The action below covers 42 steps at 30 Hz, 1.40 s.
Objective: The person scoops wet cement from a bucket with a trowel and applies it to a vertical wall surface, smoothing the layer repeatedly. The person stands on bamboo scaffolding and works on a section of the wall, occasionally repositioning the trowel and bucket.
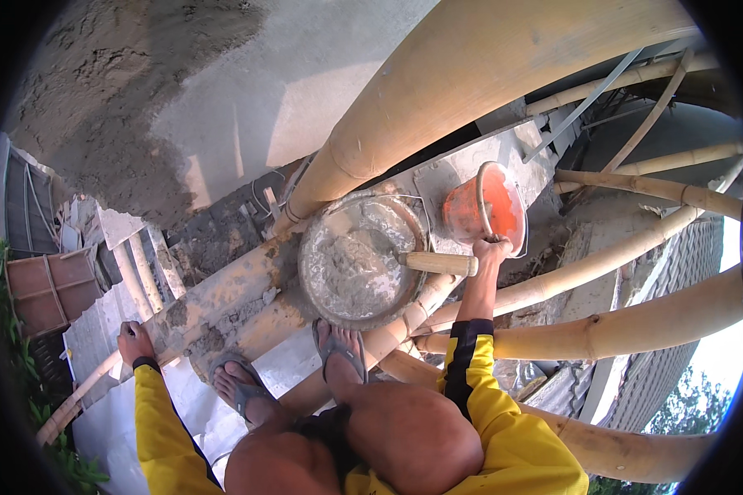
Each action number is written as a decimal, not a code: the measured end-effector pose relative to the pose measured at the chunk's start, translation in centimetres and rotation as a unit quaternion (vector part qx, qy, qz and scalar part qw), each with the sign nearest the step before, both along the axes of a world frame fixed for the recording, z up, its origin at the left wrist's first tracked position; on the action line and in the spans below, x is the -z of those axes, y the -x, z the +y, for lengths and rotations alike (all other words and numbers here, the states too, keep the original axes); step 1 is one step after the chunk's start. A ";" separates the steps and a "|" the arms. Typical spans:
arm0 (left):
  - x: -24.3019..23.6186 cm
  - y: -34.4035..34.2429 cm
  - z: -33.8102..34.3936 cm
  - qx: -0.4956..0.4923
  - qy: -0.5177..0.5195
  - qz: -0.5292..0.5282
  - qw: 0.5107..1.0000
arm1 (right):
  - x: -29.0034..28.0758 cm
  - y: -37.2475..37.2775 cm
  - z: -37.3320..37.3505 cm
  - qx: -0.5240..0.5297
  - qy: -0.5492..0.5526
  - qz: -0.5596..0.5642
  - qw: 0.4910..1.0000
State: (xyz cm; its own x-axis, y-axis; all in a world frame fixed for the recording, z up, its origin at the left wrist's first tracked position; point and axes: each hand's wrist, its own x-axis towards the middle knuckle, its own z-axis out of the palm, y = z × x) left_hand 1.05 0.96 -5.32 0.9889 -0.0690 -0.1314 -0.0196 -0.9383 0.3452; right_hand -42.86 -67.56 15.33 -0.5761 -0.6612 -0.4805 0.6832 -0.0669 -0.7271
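Seen from above, a person squats on bamboo scaffolding; the left hand (132, 340) is clenched around a bamboo pole (91, 388); a mortar pan (359, 260) sits by the sandalled feet; the right hand (492, 249) grips the handle of an orange bucket (483, 210) just right of the pan; lifting slowly looks wisest; poles cross everywhere; part-plastered wall behind.

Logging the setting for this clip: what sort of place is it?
Most likely a building site, up on bamboo scaffolding beside a part-plastered wall. A round pan of wet mortar rests on the poles, and the right hand grips an orange bucket.
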 end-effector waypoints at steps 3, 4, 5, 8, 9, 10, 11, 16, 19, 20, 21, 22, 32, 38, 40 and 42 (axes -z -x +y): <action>0.0 -0.1 -0.1 0.007 0.001 -0.004 1.000 | 2.0 0.6 -2.2 -0.050 0.039 -0.014 0.998; 0.0 -0.1 -0.2 0.016 0.002 -0.008 1.000 | 2.9 0.7 -2.6 -0.078 0.023 0.017 0.997; -0.1 -0.1 -0.1 0.011 0.006 -0.008 1.000 | 3.4 0.7 -3.0 -0.086 0.016 0.042 0.995; -0.1 -0.1 0.0 0.002 -0.003 -0.002 1.000 | 4.2 0.3 -3.1 -0.099 -0.027 0.089 0.991; -0.1 -0.1 0.0 0.003 -0.012 -0.004 1.000 | 4.0 0.0 -2.4 -0.150 -0.041 0.075 0.985; 0.0 -0.1 0.0 -0.002 -0.017 -0.005 1.000 | 3.2 -0.4 -1.8 -0.162 -0.048 0.060 0.984; 0.1 0.0 0.0 -0.009 -0.020 0.001 1.000 | 2.2 -0.9 -0.7 -0.208 -0.129 0.090 0.965; 0.0 0.2 -0.3 -0.023 -0.034 -0.003 0.999 | -6.4 -5.4 7.7 -0.351 -0.138 0.290 0.880; -0.6 0.3 -0.5 -0.032 -0.027 0.034 0.999 | -12.8 -8.7 12.0 -0.485 0.013 0.596 0.639; -0.8 0.3 -0.7 -0.039 -0.016 0.040 0.998 | -14.1 -9.9 13.2 -0.516 0.021 0.683 0.516; -1.0 0.4 -0.8 -0.043 -0.038 0.031 0.998 | -15.0 -10.8 14.4 -0.525 0.023 0.759 0.385; -1.2 0.4 -0.9 -0.038 -0.043 0.034 0.998 | -15.3 -11.7 15.5 -0.521 0.025 0.817 0.247; -2.0 0.5 -1.3 -0.031 0.002 0.050 0.998 | -11.2 -11.2 21.8 -0.467 0.126 0.847 -0.219; -2.6 0.7 -1.5 -0.044 0.022 0.040 0.998 | -20.1 -11.8 20.7 -0.413 0.087 0.875 -0.239; -2.7 0.6 -1.6 -0.036 0.011 0.048 0.998 | -20.2 -12.6 19.6 -0.403 0.109 0.881 -0.220; -2.8 0.6 -1.6 -0.032 0.000 0.050 0.998 | -18.4 -12.9 18.7 -0.419 0.095 0.888 -0.166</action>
State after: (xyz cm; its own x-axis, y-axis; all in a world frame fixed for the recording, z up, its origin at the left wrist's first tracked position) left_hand 0.49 -0.68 -2.50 0.9734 -0.0060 -0.2289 0.0749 -0.9363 0.3431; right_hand -29.94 -48.82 33.75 0.7333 -0.5820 -0.3514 -0.3596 -0.7707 0.5261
